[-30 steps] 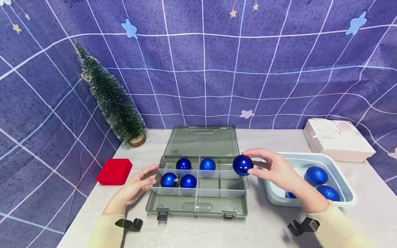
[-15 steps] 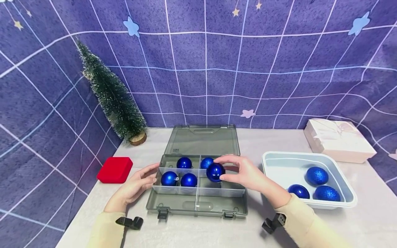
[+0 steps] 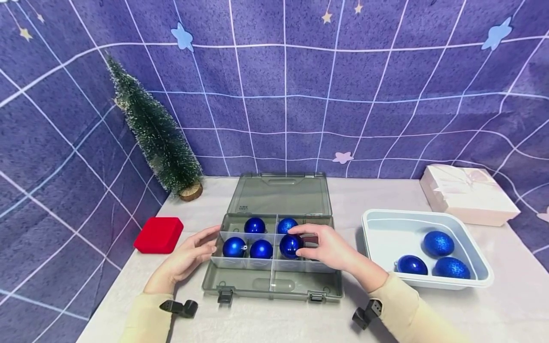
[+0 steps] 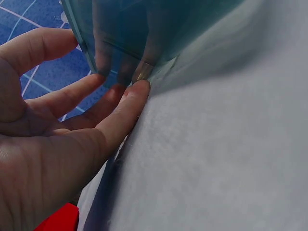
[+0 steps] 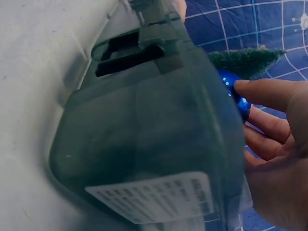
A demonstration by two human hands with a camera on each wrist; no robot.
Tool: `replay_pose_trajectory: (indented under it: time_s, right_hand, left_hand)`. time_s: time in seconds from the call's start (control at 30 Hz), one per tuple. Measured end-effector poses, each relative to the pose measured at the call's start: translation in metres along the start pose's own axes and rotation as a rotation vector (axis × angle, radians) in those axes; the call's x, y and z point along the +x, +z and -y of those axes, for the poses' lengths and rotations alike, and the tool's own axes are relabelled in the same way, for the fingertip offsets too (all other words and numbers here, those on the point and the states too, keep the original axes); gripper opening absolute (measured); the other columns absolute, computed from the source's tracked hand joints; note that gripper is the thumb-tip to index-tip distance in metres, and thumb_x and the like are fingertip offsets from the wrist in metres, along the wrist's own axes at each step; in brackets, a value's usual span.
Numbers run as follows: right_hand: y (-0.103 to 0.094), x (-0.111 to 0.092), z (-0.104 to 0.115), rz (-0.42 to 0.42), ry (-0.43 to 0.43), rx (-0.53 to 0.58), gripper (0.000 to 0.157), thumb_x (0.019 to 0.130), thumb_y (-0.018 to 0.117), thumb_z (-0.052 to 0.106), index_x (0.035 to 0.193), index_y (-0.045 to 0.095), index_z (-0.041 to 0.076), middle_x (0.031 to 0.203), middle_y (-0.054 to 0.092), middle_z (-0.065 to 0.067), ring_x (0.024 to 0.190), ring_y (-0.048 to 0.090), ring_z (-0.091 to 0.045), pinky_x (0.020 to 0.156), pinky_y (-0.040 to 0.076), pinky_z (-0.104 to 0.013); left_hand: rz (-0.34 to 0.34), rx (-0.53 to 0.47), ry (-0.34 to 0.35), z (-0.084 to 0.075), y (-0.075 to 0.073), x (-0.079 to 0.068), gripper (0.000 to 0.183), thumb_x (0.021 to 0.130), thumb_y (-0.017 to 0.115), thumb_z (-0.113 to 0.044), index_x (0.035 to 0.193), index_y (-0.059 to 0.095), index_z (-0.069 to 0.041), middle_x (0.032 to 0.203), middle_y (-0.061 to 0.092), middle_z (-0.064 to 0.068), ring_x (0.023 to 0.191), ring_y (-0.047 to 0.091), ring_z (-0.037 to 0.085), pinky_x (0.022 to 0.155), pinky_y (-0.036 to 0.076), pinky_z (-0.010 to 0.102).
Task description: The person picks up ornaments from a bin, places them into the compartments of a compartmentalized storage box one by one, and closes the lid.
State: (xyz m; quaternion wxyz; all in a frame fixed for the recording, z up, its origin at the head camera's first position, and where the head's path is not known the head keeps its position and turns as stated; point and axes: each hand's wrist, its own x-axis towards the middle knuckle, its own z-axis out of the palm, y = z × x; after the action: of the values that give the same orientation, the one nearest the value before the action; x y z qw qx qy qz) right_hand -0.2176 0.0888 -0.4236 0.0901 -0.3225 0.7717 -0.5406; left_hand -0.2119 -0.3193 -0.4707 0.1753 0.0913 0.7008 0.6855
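A shiny dark blue Christmas bauble (image 3: 290, 247) sits in the middle row of the divided plastic case (image 3: 238, 284), just right of the centre divider. My right hand (image 3: 328, 247) pinches it between thumb and fingers; the right wrist view shows part of this bauble (image 5: 244, 109) above the case wall. On the case's left side rests my left hand (image 3: 186, 259), its fingertips against the wall, as the left wrist view also shows. Two blue baubles (image 3: 260, 249) lie left of the divider in that row. Behind them are another shiny bauble (image 3: 255, 225) and a glittery one (image 3: 287, 226).
At right stands a white tub (image 3: 377, 224) with a shiny bauble (image 3: 411, 265) and two glittery ones (image 3: 439, 243). A pale gift box (image 3: 472, 193) is behind it. A red box (image 3: 158, 235) and a small Christmas tree (image 3: 154, 128) stand at left. The case lid (image 3: 280, 195) lies back.
My right hand has carried the shiny bauble leftward from the case's right edge and lowered it into the middle row. My left hand has stayed at the case's side.
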Motion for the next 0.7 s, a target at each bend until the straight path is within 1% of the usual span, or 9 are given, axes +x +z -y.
replay_pose_trajectory:
  time_s: [0.17,0.27,0.37,0.47,0.57,0.7]
  right_hand:
    - [0.004,0.000,-0.003,-0.001,-0.006,-0.057,0.048,0.085,0.077,-0.006,0.131,0.066,0.000,0.135,0.062,-0.021,0.120,0.061,-0.037,0.100,0.049,-0.039]
    - [0.005,0.000,-0.004,0.002,-0.013,-0.062,0.050,0.085,0.076,-0.008,0.132,0.065,0.000,0.135,0.062,-0.019,0.124,0.059,-0.037,0.102,0.048,-0.042]
    - [0.005,0.000,-0.004,0.000,-0.019,-0.070,0.050,0.085,0.077,-0.006,0.133,0.065,0.001,0.136,0.063,-0.016,0.124,0.059,-0.038,0.102,0.047,-0.045]
    - [0.002,-0.002,-0.001,-0.011,-0.029,-0.058,0.048,0.087,0.076,-0.004,0.132,0.065,0.002,0.135,0.063,-0.015,0.123,0.059,-0.039,0.102,0.047,-0.047]
    - [-0.004,-0.005,0.004,-0.030,-0.051,-0.012,0.042,0.090,0.073,-0.003,0.131,0.065,0.001,0.132,0.064,-0.017,0.122,0.059,-0.039,0.102,0.047,-0.048]
    - [-0.018,-0.012,0.017,-0.067,-0.082,0.038,0.034,0.095,0.068,0.000,0.128,0.066,0.000,0.128,0.065,-0.019,0.118,0.061,-0.038,0.099,0.050,-0.043]
  left_hand:
    - [-0.002,0.009,0.001,0.000,0.000,0.000,0.069,0.100,0.054,-0.001,0.160,0.019,0.005,0.162,0.016,0.031,0.128,0.047,0.015,0.100,0.044,0.028]
    - [-0.003,0.010,0.000,0.000,0.000,0.000,0.069,0.100,0.054,-0.001,0.160,0.020,0.004,0.162,0.017,0.031,0.128,0.046,0.015,0.100,0.044,0.028]
    - [-0.004,0.011,-0.001,0.000,0.001,0.000,0.069,0.100,0.054,-0.001,0.160,0.020,0.004,0.162,0.017,0.031,0.128,0.047,0.015,0.100,0.044,0.028]
    - [-0.005,0.012,0.000,0.000,0.001,0.000,0.070,0.100,0.054,-0.001,0.160,0.020,0.004,0.162,0.017,0.031,0.128,0.047,0.015,0.100,0.044,0.028]
    - [-0.003,0.012,0.000,0.000,0.001,0.000,0.070,0.100,0.055,-0.001,0.160,0.019,0.005,0.162,0.017,0.031,0.128,0.047,0.015,0.100,0.044,0.028]
    - [-0.006,0.014,-0.005,-0.001,0.001,0.000,0.070,0.099,0.055,-0.002,0.160,0.019,0.005,0.162,0.017,0.031,0.128,0.046,0.016,0.099,0.044,0.028]
